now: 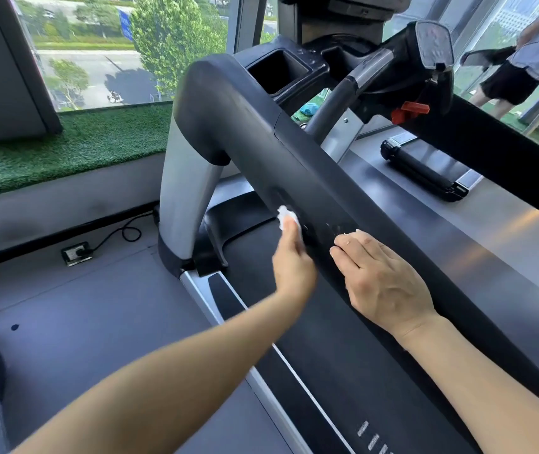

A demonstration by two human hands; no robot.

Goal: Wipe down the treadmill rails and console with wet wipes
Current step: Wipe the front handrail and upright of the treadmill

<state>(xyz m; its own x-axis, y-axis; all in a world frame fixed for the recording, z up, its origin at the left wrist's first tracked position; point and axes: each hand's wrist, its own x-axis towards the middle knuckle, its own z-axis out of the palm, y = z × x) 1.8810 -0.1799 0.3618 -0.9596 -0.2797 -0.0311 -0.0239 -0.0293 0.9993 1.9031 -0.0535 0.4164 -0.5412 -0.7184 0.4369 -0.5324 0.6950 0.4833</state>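
Left hand (292,257) grips a white wipe (286,217), bunched at the fingertips and pressed against the near side face of the black rail (294,152). The wipe sticks out just beyond the fingers, touching the rail (hand looks slightly blurred).

Right hand (381,280) lies flat on top of the same rail, just right of the left hand, fingers straight and together, palm down, holding nothing. A small white speck shows at its fingertips; cannot tell what it is.

The rail runs diagonally, from past both hands up to a rounded corner above the silver upright (186,178). Beyond that corner, well ahead of the hands, is the console (320,70) with an open cup pocket (278,75). A red clip (410,111) hangs on the console side, far up and right of the right hand.

Below the hands is the dark belt (320,355). Left of the left hand, down on the grey floor (81,306), a floor socket (76,253) with a black cable plugged in. Green turf (65,149) lines the window ledge further left. A second person (530,57) stands far right, beyond the right hand.
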